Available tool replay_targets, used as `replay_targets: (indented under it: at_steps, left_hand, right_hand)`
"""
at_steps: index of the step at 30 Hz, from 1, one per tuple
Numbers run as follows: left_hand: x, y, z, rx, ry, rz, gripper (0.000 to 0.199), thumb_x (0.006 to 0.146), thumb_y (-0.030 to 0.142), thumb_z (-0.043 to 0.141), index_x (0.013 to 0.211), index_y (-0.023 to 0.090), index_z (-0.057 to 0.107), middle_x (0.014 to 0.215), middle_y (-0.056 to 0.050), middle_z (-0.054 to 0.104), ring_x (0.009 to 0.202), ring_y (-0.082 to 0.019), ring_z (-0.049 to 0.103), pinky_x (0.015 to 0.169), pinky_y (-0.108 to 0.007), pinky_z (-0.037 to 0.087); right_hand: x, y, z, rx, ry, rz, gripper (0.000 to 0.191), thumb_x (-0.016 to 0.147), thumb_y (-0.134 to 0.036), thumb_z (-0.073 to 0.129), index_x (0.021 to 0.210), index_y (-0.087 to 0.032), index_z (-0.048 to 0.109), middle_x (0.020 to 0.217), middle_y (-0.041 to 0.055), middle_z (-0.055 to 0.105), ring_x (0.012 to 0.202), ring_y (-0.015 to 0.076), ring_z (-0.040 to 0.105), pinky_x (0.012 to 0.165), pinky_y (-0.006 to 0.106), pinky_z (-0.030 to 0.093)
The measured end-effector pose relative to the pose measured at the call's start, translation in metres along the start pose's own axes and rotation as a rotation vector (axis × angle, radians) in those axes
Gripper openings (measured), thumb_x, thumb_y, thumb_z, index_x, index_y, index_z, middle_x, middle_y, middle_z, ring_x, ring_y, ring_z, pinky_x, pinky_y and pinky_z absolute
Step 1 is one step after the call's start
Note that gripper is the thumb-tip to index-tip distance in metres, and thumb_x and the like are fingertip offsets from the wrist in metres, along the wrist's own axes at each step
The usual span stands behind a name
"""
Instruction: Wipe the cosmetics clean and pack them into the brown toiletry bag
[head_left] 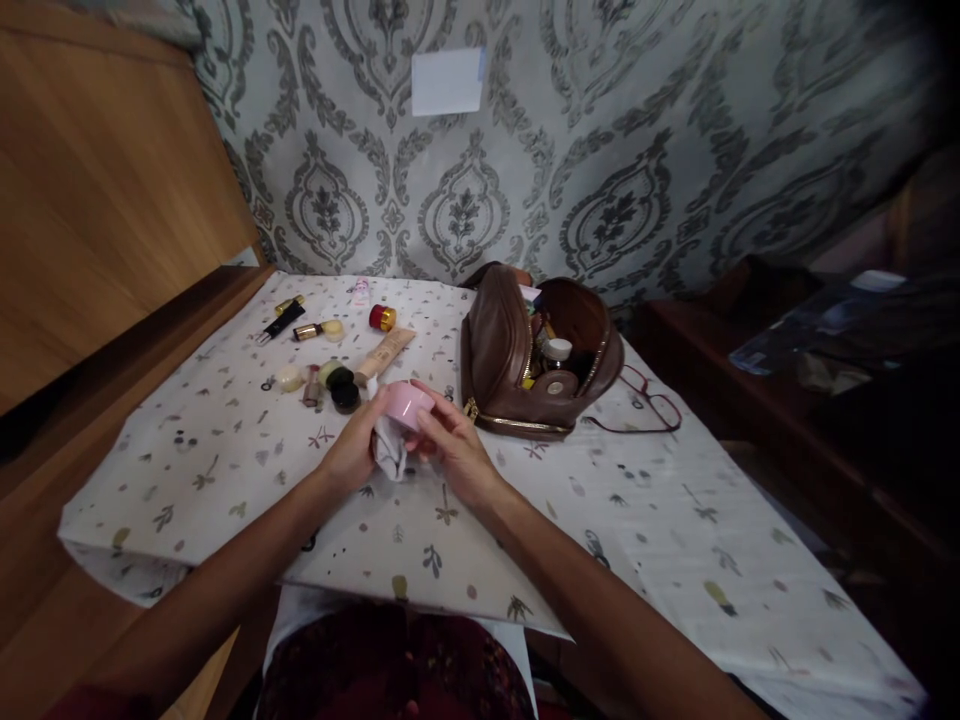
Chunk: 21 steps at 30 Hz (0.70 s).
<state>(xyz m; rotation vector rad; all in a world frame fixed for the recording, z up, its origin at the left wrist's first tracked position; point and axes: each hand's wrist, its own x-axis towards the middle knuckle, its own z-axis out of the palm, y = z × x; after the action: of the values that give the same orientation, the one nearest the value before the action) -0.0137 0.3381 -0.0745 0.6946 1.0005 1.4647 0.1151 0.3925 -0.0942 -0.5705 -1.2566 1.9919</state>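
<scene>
Between my two hands, a little above the table, is a pink cosmetic jar [409, 405]. My right hand [457, 440] grips its right side with the thumb in front. My left hand [358, 438] is closed around a white cloth [390, 448], which presses against the jar's left side and hangs below it. Just behind my hands lies a beige squeeze tube [386, 355]. Left of the tube are a black round container [343, 390] and a small brownish bottle [312, 386]. Some of my left fingers are hidden behind the jar and cloth.
An open brown leather bag [491, 350] with several items inside stands right of my hands. Red-framed glasses [660, 412] lie beside it. A red and gold jar [382, 318], a black tube [283, 322] and other cosmetics lie at the back left. A patterned wall rises behind.
</scene>
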Motion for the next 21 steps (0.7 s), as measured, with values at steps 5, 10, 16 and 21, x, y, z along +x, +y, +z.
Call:
replay_targets:
  at_steps: [5, 10, 16, 21]
  left_hand:
    - [-0.003, 0.002, -0.004, 0.115, 0.013, -0.047, 0.058, 0.069, 0.053, 0.08, 0.109, 0.015, 0.061, 0.068, 0.0, 0.066, 0.048, -0.013, 0.058, 0.042, -0.024, 0.05]
    - [-0.002, 0.003, -0.007, 0.242, 0.08, -0.055, 0.067, 0.063, 0.061, 0.081, 0.108, 0.016, 0.06, 0.061, 0.002, 0.062, 0.042, -0.011, 0.054, 0.036, -0.019, 0.043]
    - [-0.001, -0.003, -0.011, 0.315, 0.084, -0.108, 0.083, 0.073, 0.088, 0.047, 0.11, 0.016, 0.062, 0.054, -0.002, 0.063, 0.036, -0.013, 0.054, 0.031, -0.018, 0.032]
    - [0.002, -0.004, -0.011, 0.151, 0.022, -0.131, 0.083, 0.072, 0.09, 0.045, 0.105, 0.015, 0.062, 0.062, -0.004, 0.067, 0.035, -0.011, 0.053, 0.029, -0.017, 0.028]
  right_hand:
    - [0.006, -0.003, -0.014, -0.352, 0.037, -0.144, 0.06, 0.069, -0.046, 0.082, 0.121, -0.022, 0.067, 0.066, -0.004, 0.054, 0.057, 0.0108, 0.043, 0.055, 0.025, 0.038]
    - [0.005, -0.011, -0.018, -0.594, 0.0, -0.239, 0.055, 0.067, -0.044, 0.084, 0.115, -0.021, 0.068, 0.084, -0.0011, 0.057, 0.06, 0.01, 0.043, 0.059, 0.026, 0.039]
    - [0.001, -0.017, -0.018, -0.645, -0.183, -0.283, 0.065, 0.072, -0.044, 0.082, 0.131, -0.026, 0.062, 0.106, 0.0032, 0.051, 0.075, 0.0111, 0.049, 0.07, 0.027, 0.048]
    - [-0.001, -0.006, -0.012, -0.622, -0.147, -0.373, 0.058, 0.072, -0.041, 0.083, 0.124, -0.026, 0.063, 0.108, 0.004, 0.051, 0.076, 0.0116, 0.05, 0.07, 0.026, 0.05]
